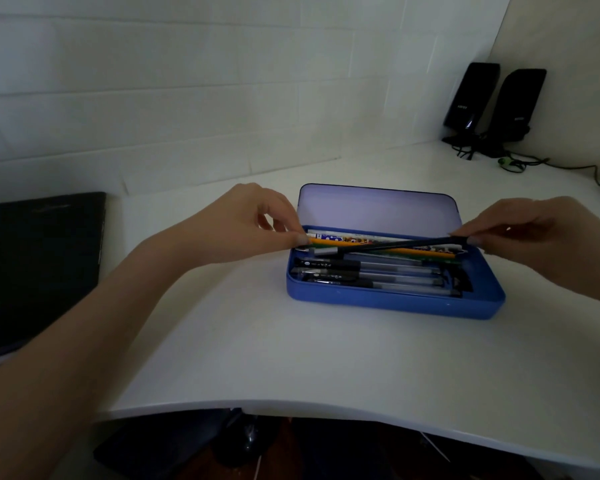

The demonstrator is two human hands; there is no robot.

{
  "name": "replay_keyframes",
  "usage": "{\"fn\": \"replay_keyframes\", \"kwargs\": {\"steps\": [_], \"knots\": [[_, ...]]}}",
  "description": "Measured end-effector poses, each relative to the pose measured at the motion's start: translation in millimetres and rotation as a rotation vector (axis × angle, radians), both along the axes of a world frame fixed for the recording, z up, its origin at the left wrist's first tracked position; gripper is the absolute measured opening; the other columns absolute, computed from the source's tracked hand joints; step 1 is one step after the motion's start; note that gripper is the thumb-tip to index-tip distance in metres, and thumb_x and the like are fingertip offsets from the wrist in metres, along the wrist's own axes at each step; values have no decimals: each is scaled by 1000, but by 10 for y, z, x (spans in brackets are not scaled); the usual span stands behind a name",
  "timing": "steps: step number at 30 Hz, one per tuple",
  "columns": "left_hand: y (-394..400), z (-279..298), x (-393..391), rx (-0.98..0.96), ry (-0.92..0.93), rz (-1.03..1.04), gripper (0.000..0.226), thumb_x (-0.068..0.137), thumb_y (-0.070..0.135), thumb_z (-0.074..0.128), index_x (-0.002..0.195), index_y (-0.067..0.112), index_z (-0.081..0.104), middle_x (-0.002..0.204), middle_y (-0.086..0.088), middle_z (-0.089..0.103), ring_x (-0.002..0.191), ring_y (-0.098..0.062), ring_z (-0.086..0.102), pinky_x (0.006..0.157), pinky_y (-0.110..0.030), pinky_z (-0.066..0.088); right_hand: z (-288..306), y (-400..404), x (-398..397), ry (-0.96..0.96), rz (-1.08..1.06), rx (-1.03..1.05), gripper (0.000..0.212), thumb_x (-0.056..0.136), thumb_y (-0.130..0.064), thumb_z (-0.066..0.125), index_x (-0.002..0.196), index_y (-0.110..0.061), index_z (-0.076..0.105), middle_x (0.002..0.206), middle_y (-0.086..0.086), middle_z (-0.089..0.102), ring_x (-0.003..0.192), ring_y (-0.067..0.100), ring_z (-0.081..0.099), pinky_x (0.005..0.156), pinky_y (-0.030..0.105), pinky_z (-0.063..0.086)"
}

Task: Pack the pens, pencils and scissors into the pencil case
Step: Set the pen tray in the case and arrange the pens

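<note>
- A dark laptop [39, 268] lies flat, well to the left of the left hand.
- The left hand [253, 223] pinches with thumb and fingertips the left ends of a bundle of pencils [343, 242]; a yellow one and a patterned one show.
- From that pinch the bundle runs to the right, over the far part of the open blue pencil case [395, 303]; the lid [378, 209] stands up behind it.
- Nearer than the held pencils, three pens [371, 275] with black caps lie side by side inside the case.
- The right hand [541, 237] pinches the right end of a black pencil [406, 244]; it slants across the bundle.
- Two black speakers [496, 105] stand far behind this hand, on the white table [291, 358].
</note>
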State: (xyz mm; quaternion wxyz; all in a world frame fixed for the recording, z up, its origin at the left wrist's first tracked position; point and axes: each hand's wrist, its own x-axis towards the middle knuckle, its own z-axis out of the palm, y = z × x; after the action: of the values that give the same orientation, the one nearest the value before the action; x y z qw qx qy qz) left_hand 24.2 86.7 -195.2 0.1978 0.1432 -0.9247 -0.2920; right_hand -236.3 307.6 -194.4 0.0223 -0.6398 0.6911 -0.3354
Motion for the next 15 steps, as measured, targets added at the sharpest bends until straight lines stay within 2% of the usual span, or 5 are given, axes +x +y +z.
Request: {"fn": "replay_keyframes", "kwargs": {"steps": [4, 6, 9, 12, 15], "knots": [[-9, -10, -2, 3, -7, -2, 20, 70, 37, 75, 77, 18, 77, 84, 2, 70, 79, -16, 62, 74, -33, 49, 27, 6, -29, 10, -13, -15, 22, 76, -24, 66, 85, -44, 72, 87, -16, 70, 81, 8, 65, 77, 17, 51], [-17, -18, 2, 19, -16, -20, 23, 65, 44, 71, 76, 25, 76, 85, 4, 69, 79, -16, 61, 73, -32, 49, 28, 13, -53, -14, -7, -21, 16, 75, -49, 62, 88, -46, 71, 87, -18, 69, 82, 8, 65, 78, 20, 53], [-18, -35, -1, 33, -41, -36, 13, 66, 38, 72, 77, 30, 76, 88, 4, 68, 82, -16, 61, 75, -33, 48, 43, 26, -78, -13, -6, -26, 35, 67, -76, 54, 88, -53, 68, 88, -16, 69, 81, 12, 66, 77, 18, 54], [-16, -36, -14, 34, -47, -34, 6, 71, 27, 78, 76, 30, 76, 90, 2, 68, 84, -16, 61, 77, -34, 48, 28, 28, -86, -25, -9, -43, 28, 70, -71, 55, 89, -54, 67, 89, -15, 68, 82, 10, 64, 78, 17, 53], [-14, -36, -18, 21, -45, -34, 8, 73, 21, 77, 76, 28, 76, 90, 2, 68, 83, -16, 60, 77, -33, 48, -1, 25, -82, -11, 1, -26, 23, 78, -29, 65, 88, -49, 70, 86, -10, 65, 82, 10, 61, 73, 8, 48]]}}
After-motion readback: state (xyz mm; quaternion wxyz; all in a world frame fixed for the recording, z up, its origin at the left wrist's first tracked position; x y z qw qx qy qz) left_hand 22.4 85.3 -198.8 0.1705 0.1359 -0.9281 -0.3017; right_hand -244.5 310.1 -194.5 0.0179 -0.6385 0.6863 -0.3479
